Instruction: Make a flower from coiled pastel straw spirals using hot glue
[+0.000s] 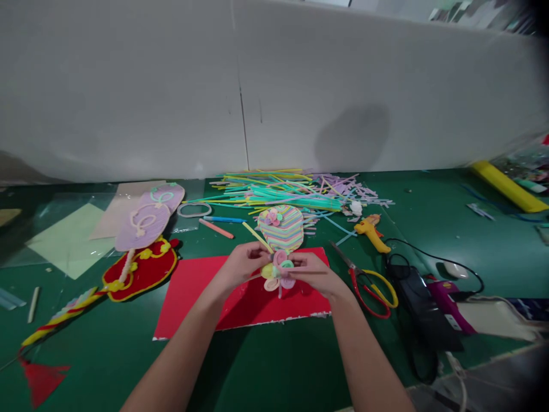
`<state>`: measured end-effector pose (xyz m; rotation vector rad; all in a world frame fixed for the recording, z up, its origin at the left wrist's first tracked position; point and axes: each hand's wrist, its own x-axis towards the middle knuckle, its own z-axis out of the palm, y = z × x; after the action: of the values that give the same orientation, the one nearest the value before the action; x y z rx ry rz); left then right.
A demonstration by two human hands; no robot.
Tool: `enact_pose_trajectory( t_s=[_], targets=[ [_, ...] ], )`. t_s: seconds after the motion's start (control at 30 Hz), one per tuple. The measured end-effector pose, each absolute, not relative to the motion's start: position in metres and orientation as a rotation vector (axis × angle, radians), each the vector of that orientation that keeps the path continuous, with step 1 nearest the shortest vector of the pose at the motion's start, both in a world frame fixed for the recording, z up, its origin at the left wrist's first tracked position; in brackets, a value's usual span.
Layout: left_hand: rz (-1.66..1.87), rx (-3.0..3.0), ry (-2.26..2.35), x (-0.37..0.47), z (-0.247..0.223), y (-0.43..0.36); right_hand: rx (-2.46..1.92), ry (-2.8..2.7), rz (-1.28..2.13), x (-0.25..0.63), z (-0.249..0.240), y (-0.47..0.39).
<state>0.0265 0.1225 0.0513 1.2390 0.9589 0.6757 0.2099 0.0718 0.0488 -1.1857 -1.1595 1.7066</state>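
Both hands meet over a red sheet [189, 292], around a small cluster of coiled pastel pieces [279, 270] in pink, green, yellow and lilac. My left hand [243, 264] is closed on the cluster's left side, beside a pale yellow strip that points up and left. My right hand [312, 271] is closed on its right side, with a thin pinkish strip lying across the fingers. Just beyond the hands lies a striped pastel disc [283, 232] with small coiled flowers at its upper left. The fingertips are partly hidden by the cluster.
Colourful strips [283, 191] are heaped against the wall. Red-and-yellow scissors [369, 286], an orange glue gun [372, 232] and a black box [422, 309] with cables lie right. A lilac fan [150, 214], a red piece [148, 272] and a tasselled twisted handle [64, 316] lie left.
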Motion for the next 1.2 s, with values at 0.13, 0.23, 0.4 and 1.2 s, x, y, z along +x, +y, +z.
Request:
enact_pose_trajectory(
  t_s=[0.13, 0.23, 0.4, 1.2],
  targets=[
    [0.665, 1.284, 0.946, 0.027, 0.054, 0.119, -1.216, -1.251, 1.672, 0.209, 0.044, 0.071],
    [0.682, 1.317, 0.964, 0.028, 0.059, 0.117, -1.236, -1.238, 1.634, 0.206, 0.044, 0.069],
    [0.810, 1.428, 1.108, 0.031, 0.067, 0.115, -1.218, -1.057, 1.538, 0.201, 0.048, 0.067],
    [0.906, 2.358, 1.281, 0.029, 0.081, 0.100, -1.296, -0.841, 1.355, 0.175, 0.044, 0.072]
  ],
)
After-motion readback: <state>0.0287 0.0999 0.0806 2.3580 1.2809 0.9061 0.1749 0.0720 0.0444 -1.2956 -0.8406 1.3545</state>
